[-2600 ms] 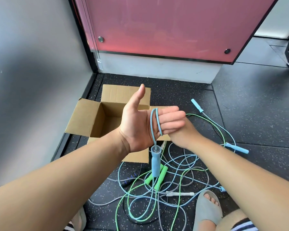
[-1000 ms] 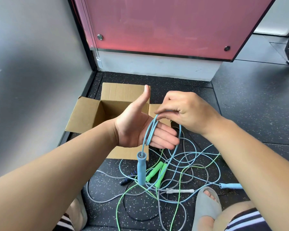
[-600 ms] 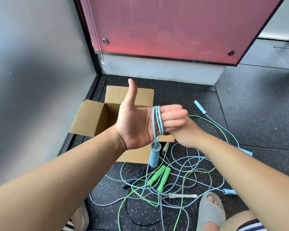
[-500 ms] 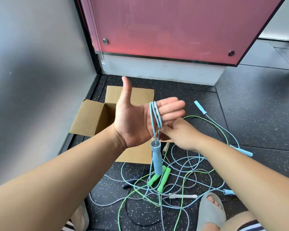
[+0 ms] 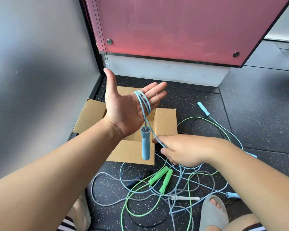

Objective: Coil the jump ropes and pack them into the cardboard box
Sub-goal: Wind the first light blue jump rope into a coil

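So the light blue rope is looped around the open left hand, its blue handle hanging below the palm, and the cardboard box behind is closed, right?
Not quite. The head view shows the brown cardboard box open, flaps folded out. The rest holds: the light blue rope loops around the open left hand, its blue handle hanging below the palm.

Cardboard box [image 5: 165, 120] behind tangled jump ropes [image 5: 157, 189], apparently touching.

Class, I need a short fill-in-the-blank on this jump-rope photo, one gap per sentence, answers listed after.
1. The blue rope is looped around the fingers of the ______ hand.
2. A blue handle hangs down from that rope in front of the cardboard ______.
3. The right hand pinches the ______ rope.
4. Two ______ handles lie side by side on the floor.

Answers: left; box; blue; green
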